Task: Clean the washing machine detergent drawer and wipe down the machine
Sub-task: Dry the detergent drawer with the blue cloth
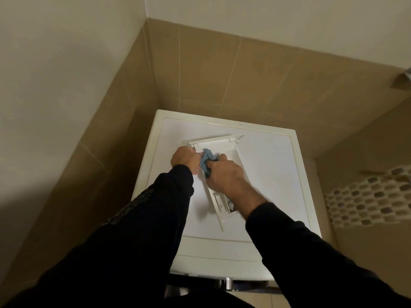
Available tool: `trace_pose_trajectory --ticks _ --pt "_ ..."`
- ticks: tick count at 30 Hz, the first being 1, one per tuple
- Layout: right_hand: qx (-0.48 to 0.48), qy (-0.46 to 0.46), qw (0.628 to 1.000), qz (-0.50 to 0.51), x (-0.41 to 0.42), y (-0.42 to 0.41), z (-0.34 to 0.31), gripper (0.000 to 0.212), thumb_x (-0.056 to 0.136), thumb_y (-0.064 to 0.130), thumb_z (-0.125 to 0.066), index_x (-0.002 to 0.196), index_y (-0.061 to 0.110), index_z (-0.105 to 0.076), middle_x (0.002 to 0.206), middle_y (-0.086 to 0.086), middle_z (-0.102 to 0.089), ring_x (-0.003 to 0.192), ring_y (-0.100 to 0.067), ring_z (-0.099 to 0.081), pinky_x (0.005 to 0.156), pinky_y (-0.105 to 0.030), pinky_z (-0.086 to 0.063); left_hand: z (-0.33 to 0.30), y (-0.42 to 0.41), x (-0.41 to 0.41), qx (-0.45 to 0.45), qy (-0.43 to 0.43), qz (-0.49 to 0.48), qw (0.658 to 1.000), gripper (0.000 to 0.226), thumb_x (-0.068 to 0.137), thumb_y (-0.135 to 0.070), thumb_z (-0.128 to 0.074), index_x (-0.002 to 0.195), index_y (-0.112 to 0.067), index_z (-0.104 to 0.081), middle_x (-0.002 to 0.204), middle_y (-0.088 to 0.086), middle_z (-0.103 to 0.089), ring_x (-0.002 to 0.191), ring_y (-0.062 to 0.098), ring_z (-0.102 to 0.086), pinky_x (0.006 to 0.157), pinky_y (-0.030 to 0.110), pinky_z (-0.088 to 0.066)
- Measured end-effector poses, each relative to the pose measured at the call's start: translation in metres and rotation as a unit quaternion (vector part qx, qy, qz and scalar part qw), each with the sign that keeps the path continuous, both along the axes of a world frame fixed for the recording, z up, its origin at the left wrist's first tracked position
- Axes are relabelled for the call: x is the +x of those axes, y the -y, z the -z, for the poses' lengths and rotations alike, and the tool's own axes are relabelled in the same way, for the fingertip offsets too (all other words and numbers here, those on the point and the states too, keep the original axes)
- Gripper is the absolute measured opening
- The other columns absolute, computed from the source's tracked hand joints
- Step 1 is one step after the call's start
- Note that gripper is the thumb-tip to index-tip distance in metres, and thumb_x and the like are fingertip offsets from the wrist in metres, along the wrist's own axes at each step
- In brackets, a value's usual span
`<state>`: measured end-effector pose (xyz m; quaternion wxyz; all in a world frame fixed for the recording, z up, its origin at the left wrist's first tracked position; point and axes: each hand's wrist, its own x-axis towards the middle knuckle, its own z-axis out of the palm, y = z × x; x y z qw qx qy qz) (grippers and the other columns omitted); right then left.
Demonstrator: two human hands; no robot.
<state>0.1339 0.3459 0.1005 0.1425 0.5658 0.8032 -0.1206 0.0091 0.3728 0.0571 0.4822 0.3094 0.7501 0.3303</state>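
Note:
The white detergent drawer (231, 152) lies taken out on the flat top of the white washing machine (271, 174), its front panel toward the wall. My left hand (185, 160) grips the drawer's far left corner near the front panel. My right hand (224, 176) holds a bunched blue cloth (205, 162) pressed into the drawer's compartment. The cloth's lower part and the middle of the drawer are hidden under my right hand. The drawer's rear end (222, 203) shows below my right wrist.
The machine stands in a corner with tan tiled walls (222, 74) behind and to the left. A mosaic tile strip (367, 201) runs along the right wall. The machine's front edge and a metal part (229, 283) show below, between my sleeves.

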Motion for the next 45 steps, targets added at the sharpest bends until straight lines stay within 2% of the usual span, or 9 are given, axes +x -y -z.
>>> trace_pose_trajectory --ticks 6,10,18,21,29,31,37,41,45 --pt "-0.124 0.140 0.982 -0.029 -0.020 -0.020 -0.032 0.039 0.084 0.027 -0.066 0.121 0.021 -0.054 0.097 0.001 -0.057 0.097 -0.023 -0.060 0.085 -0.036 -0.050 0.010 -0.006 0.002 -0.008 -0.029 0.026 0.999 0.018 0.086 -0.018 -0.066 0.102 -0.009 -0.062 0.094 0.016 -0.072 0.087 0.035 -0.070 0.082 0.046 -0.059" --pt "-0.192 0.197 0.959 -0.063 -0.037 -0.037 -0.044 0.033 0.077 0.018 -0.071 0.109 0.016 -0.063 0.086 -0.001 -0.060 0.079 -0.021 -0.061 0.074 -0.037 -0.050 0.014 -0.008 0.003 -0.016 -0.036 0.021 0.999 0.037 0.082 -0.021 -0.068 0.117 -0.008 -0.063 0.093 0.018 -0.073 0.090 0.037 -0.070 0.084 0.044 -0.059" --pt "-0.218 0.186 0.956 -0.061 -0.030 -0.030 -0.037 0.044 0.074 0.014 -0.073 0.106 0.017 -0.044 0.099 -0.007 -0.063 0.092 -0.026 -0.064 0.082 -0.038 -0.055 0.019 -0.010 0.006 -0.012 -0.065 0.008 0.998 0.043 0.085 -0.018 -0.064 0.127 -0.011 -0.060 0.105 0.014 -0.072 0.095 0.034 -0.069 0.086 0.041 -0.058" --pt "-0.259 0.224 0.937 -0.062 -0.020 -0.016 -0.028 0.031 0.071 0.015 -0.072 0.101 0.009 -0.065 0.103 -0.008 -0.066 0.091 -0.025 -0.066 0.086 -0.039 -0.055 0.021 -0.011 0.006 -0.013 -0.071 0.006 0.997 0.037 0.087 -0.024 -0.063 0.121 -0.010 -0.061 0.104 0.016 -0.072 0.095 0.035 -0.069 0.085 0.043 -0.058" --pt "-0.192 0.156 0.968 -0.046 -0.004 0.007 -0.030 0.014 0.067 0.009 -0.069 0.079 0.015 -0.064 0.079 0.000 -0.063 0.070 -0.018 -0.061 0.060 -0.028 -0.043 0.023 -0.011 0.006 -0.015 -0.103 0.016 0.994 0.036 0.089 -0.029 -0.063 0.118 -0.008 -0.062 0.101 0.015 -0.072 0.093 0.033 -0.070 0.084 0.043 -0.059" --pt "-0.138 0.114 0.983 -0.043 0.005 0.021 -0.025 0.016 0.074 0.013 -0.064 0.090 0.016 -0.064 0.077 0.003 -0.058 0.071 -0.017 -0.057 0.063 -0.030 -0.044 0.025 -0.012 0.005 -0.016 -0.112 0.025 0.993 0.036 0.088 -0.030 -0.062 0.118 -0.008 -0.063 0.100 0.014 -0.072 0.092 0.033 -0.070 0.083 0.042 -0.059" --pt "-0.053 0.006 0.998 -0.022 0.046 0.073 0.002 0.044 0.097 0.035 -0.049 0.140 0.026 -0.045 0.120 -0.006 -0.062 0.100 -0.027 -0.065 0.084 -0.038 -0.053 0.025 -0.012 0.005 -0.014 -0.124 0.038 0.992 0.035 0.087 -0.029 -0.059 0.116 -0.009 -0.065 0.100 0.012 -0.073 0.090 0.032 -0.071 0.083 0.041 -0.059" --pt "-0.034 -0.044 0.998 -0.036 0.066 0.100 -0.003 0.051 0.098 0.035 -0.046 0.148 0.031 -0.035 0.124 -0.006 -0.060 0.100 -0.027 -0.065 0.081 -0.036 -0.052 0.024 -0.012 0.006 -0.014 -0.125 0.050 0.991 0.034 0.087 -0.028 -0.059 0.114 -0.010 -0.066 0.099 0.011 -0.074 0.088 0.031 -0.072 0.082 0.041 -0.060" --pt "-0.062 -0.016 0.997 -0.045 0.075 0.104 -0.017 0.043 0.096 0.037 -0.050 0.138 0.034 -0.047 0.120 -0.004 -0.061 0.100 -0.025 -0.063 0.078 -0.032 -0.049 0.024 -0.010 0.009 0.000 -0.123 0.040 0.992 0.030 0.087 -0.026 -0.060 0.110 -0.009 -0.068 0.095 0.012 -0.074 0.087 0.031 -0.071 0.080 0.041 -0.060"
